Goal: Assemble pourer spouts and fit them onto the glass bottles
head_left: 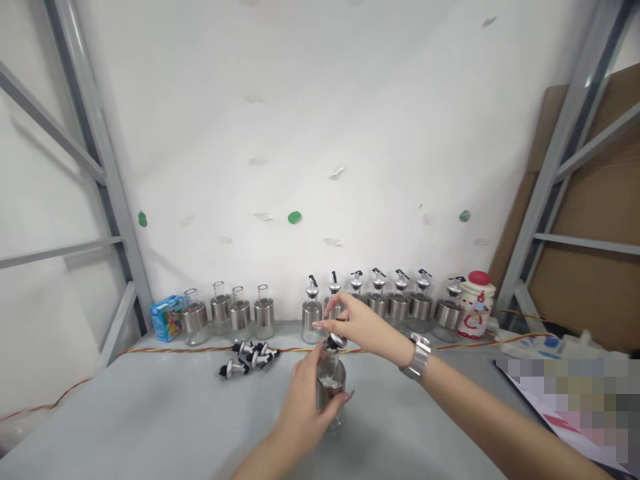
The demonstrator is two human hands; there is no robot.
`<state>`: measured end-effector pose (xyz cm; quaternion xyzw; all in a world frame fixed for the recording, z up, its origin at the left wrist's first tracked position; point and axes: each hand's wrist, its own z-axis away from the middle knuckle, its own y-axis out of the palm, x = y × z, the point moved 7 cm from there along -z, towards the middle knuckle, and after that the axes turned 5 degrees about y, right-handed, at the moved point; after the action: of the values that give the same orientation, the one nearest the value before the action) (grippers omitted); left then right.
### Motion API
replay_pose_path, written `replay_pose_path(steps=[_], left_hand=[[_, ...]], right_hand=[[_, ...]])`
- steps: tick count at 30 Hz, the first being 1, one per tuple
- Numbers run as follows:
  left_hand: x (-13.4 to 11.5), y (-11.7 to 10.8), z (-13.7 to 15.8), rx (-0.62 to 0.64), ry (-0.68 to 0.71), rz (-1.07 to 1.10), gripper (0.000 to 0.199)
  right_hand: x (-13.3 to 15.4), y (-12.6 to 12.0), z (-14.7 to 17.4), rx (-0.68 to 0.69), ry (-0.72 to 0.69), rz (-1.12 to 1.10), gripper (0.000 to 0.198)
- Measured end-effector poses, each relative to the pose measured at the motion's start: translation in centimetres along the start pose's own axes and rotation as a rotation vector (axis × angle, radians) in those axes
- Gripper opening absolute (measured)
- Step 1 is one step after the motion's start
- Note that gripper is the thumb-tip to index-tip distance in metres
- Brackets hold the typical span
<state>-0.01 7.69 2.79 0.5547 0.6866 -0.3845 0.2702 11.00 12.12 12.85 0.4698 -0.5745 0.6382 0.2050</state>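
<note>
My left hand is wrapped round a glass oil bottle with a steel sleeve, standing upright at the front of the table. A black and silver pourer spout sits at the bottle's neck. Just above that spout is my right hand, its fingertips apart with a gap between them and nothing visible in them. It partly hides the spout and some bottles behind. Several loose pourer spouts lie in a small pile to the left of my left hand.
Along the wall stand several bottles without spouts at left and several with spouts at right. A blue box and a white jar with a red lid flank them. A twisted wire crosses the grey table.
</note>
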Motion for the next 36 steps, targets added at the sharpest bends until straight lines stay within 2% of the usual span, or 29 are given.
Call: replay_pose_path(steps=[7,11,18,22,25,28,30,33,36], left_hand=[[-0.3,-0.1,-0.3,-0.007,-0.015,-0.009,0.052],[-0.6,0.0,-0.4,0.011,-0.007,-0.025,0.052],[-1.3,0.2,-0.4,0.041,0.036,-0.049,0.050],[-1.3,0.3,-0.5,0.067,0.063,-0.109,0.047],[-0.9,0.0,-0.7,0.049,0.079,-0.154,0.052],[-0.7,-0.5,-0.7,0.027,0.076,-0.162,0.055],[-1.2,-1.1,-0.7,-0.002,0.100,-0.175,0.057],[-2.7,-1.8,-0.9,-0.037,0.217,-0.293,0.058],[-4.0,-1.9,-1.4,-0.026,0.337,-0.472,0.053]], right_hand=[[2.2,0.7,0.1,-0.044,-0.124,0.346,0.026],[2.6,1.0,0.1,-0.069,-0.186,0.425,0.020],[2.7,2.1,-0.1,-0.011,-0.225,0.563,0.020],[2.6,2.3,-0.2,0.006,-0.197,0.534,0.026],[1.9,1.8,0.3,0.028,-0.159,0.336,0.041],[0.7,0.4,1.5,-0.078,-0.163,0.159,0.039],[-0.2,-0.6,2.7,-0.210,-0.194,0.169,0.032],[-0.9,-0.6,4.3,-0.270,-0.293,0.331,0.027],[-0.9,0.7,5.2,-0.235,-0.381,0.557,0.037]])
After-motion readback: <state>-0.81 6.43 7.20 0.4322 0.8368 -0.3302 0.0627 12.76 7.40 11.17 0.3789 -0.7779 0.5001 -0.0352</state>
